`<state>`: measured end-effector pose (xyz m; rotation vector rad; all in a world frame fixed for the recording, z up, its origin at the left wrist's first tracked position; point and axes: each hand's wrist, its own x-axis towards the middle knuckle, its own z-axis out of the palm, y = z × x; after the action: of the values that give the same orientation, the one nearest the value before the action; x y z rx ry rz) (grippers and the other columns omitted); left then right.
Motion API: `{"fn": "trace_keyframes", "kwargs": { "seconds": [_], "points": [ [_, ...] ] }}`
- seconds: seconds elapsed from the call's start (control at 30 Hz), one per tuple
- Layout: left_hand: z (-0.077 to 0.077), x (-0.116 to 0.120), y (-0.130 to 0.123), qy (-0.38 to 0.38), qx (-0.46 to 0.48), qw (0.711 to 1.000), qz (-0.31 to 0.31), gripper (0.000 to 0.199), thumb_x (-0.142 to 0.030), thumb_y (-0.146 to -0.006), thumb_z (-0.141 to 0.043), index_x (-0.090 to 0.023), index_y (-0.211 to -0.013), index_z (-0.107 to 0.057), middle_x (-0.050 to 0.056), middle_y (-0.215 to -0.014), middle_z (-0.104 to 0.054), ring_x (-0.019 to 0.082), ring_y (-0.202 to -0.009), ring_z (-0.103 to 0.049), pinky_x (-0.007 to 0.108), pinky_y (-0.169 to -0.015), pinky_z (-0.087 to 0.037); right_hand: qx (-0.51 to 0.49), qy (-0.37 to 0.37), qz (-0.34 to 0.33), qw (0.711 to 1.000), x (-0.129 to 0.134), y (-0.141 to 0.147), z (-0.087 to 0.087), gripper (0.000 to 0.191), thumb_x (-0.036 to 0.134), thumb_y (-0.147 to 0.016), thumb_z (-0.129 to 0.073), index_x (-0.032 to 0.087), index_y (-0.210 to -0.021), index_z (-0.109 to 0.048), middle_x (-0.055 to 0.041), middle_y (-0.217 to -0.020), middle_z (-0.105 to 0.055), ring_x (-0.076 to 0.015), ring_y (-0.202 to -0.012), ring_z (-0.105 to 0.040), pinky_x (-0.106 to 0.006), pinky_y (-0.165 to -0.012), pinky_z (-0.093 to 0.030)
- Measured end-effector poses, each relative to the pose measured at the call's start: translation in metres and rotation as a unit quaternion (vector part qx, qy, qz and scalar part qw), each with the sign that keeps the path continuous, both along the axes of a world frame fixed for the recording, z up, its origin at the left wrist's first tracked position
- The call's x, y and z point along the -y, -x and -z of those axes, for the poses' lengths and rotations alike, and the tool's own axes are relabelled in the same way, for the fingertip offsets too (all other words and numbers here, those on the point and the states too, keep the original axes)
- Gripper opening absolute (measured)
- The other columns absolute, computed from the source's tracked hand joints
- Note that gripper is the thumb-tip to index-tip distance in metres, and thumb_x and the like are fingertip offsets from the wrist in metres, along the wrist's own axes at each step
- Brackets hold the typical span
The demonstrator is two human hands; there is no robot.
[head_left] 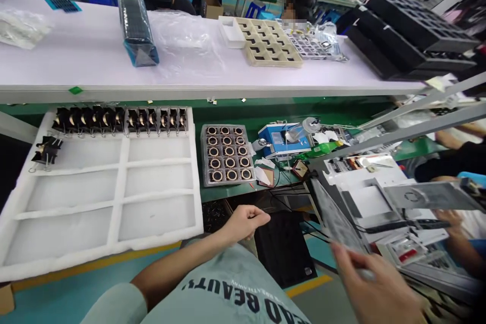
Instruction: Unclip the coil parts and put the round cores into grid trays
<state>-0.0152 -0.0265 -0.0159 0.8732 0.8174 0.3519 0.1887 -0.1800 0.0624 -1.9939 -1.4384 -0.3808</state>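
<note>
Saw left grip [246, 221] curled, thumb pressed to fingers, nothing visible inside; couldn't tell right grip [374, 283], too blurred. Found clear plastic tray [205, 162] of coil-like rings [229, 151] just ahead of left grip. Judged light, flexy, slippery; better held by opposite rims.

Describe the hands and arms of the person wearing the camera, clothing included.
Both the left hand and the blurred right hand are gloveless. The left wrist is bare, below a pale green sleeve. The matching shirt bears dark lettering.
</note>
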Motion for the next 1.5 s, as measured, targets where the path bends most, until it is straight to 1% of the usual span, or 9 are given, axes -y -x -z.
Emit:
{"fn": "trace_keyframes", "kwargs": {
  "seconds": [0.1,0.27,0.4,0.53,0.63,0.77,0.93,1.23,1.5],
  "points": [
    [-0.001,-0.003,0.003,0.018,0.027,0.999,-0.003,0.06,-0.077,-0.069,-0.063,-0.017,-0.071,-0.057,-0.008,-0.049,-0.039,0.005,-0.036,-0.029,0.022,-0.039,-0.022,0.013,0.071,-0.173,0.982,-0.056,0.053,0.015,0.017,0.036,-0.089,-0.069,0.03,-0.073,-0.062,-0.0015,-0.058,-0.056,-0.021,-0.054,-0.053,-0.039,-0.058,-0.041],
    [0.012,-0.007,0.015,0.0,-0.005,1.0,-0.03,0.058,-0.07,-0.068,-0.069,-0.02,-0.054,-0.044,-0.006,-0.045,-0.037,0.006,-0.04,-0.032,0.023,-0.042,-0.023,0.041,0.097,-0.333,0.937,-0.063,0.093,0.048,0.007,0.025,-0.091,-0.069,0.024,-0.086,-0.063,-0.0009,-0.065,-0.057,-0.0187,-0.066,-0.058,-0.034,-0.063,-0.044],
    [0.024,-0.007,0.025,-0.002,0.036,0.992,-0.117,0.054,-0.068,-0.072,-0.067,-0.019,-0.061,-0.046,-0.007,-0.048,-0.036,0.007,-0.042,-0.033,0.023,-0.044,-0.026,0.018,0.086,-0.356,0.93,-0.079,0.096,0.066,0.005,0.019,-0.091,-0.067,0.023,-0.091,-0.064,-0.0017,-0.069,-0.058,-0.0184,-0.07,-0.058,-0.033,-0.066,-0.047],
    [0.043,0.003,0.031,0.048,0.049,0.964,-0.258,0.058,-0.077,-0.073,-0.059,-0.02,-0.07,-0.048,-0.009,-0.049,-0.034,0.007,-0.039,-0.031,0.023,-0.041,-0.023,0.013,0.031,-0.346,0.937,-0.131,0.106,0.086,0.004,0.021,-0.092,-0.067,0.022,-0.088,-0.066,-0.002,-0.068,-0.057,-0.0182,-0.069,-0.054,-0.033,-0.067,-0.046],
    [0.063,0.018,0.032,0.12,0.018,0.948,-0.296,0.065,-0.083,-0.075,-0.048,-0.018,-0.076,-0.054,-0.008,-0.047,-0.037,0.008,-0.036,-0.032,0.024,-0.039,-0.023,0.023,0.037,-0.342,0.939,-0.174,0.12,0.107,0.012,0.029,-0.093,-0.067,0.021,-0.084,-0.068,-0.0033,-0.068,-0.058,-0.0193,-0.071,-0.054,-0.034,-0.069,-0.046],
    [0.087,0.031,0.029,0.204,-0.025,0.937,-0.282,0.058,-0.074,-0.077,-0.053,-0.017,-0.076,-0.058,-0.005,-0.049,-0.044,0.01,-0.04,-0.041,0.022,-0.04,-0.027,0.035,0.136,-0.342,0.929,-0.206,0.143,0.139,0.022,0.036,-0.096,-0.062,0.019,-0.087,-0.072,-0.0079,-0.078,-0.063,-0.0233,-0.082,-0.057,-0.035,-0.075,-0.046],
    [0.102,0.033,0.026,0.239,-0.029,0.921,-0.307,0.027,-0.044,-0.078,-0.064,-0.018,-0.078,-0.061,-0.001,-0.063,-0.057,0.012,-0.055,-0.053,0.02,-0.048,-0.039,0.063,0.325,-0.338,0.881,-0.21,0.169,0.17,0.023,0.031,-0.099,-0.056,0.017,-0.098,-0.074,-0.0106,-0.094,-0.068,-0.026,-0.094,-0.059,-0.036,-0.082,-0.047],
    [0.104,0.04,0.024,0.179,-0.039,0.93,-0.32,0.016,-0.008,-0.066,-0.062,-0.016,-0.08,-0.062,0.003,-0.082,-0.062,0.013,-0.074,-0.057,0.02,-0.062,-0.047,0.049,0.385,-0.301,0.871,-0.224,0.173,0.168,0.028,0.037,-0.1,-0.053,0.018,-0.102,-0.073,-0.0121,-0.102,-0.069,-0.0256,-0.101,-0.062,-0.034,-0.085,-0.045],
    [0.09,0.048,0.011,0.045,-0.031,0.947,-0.315,0.024,-0.004,-0.067,-0.065,-0.015,-0.087,-0.064,0.007,-0.094,-0.064,0.018,-0.086,-0.06,0.029,-0.073,-0.054,-0.062,0.368,-0.338,0.864,-0.228,0.138,0.143,0.023,0.031,-0.097,-0.057,0.018,-0.105,-0.074,-0.0102,-0.107,-0.073,-0.0233,-0.104,-0.064,-0.032,-0.09,-0.047]
  ]
}}
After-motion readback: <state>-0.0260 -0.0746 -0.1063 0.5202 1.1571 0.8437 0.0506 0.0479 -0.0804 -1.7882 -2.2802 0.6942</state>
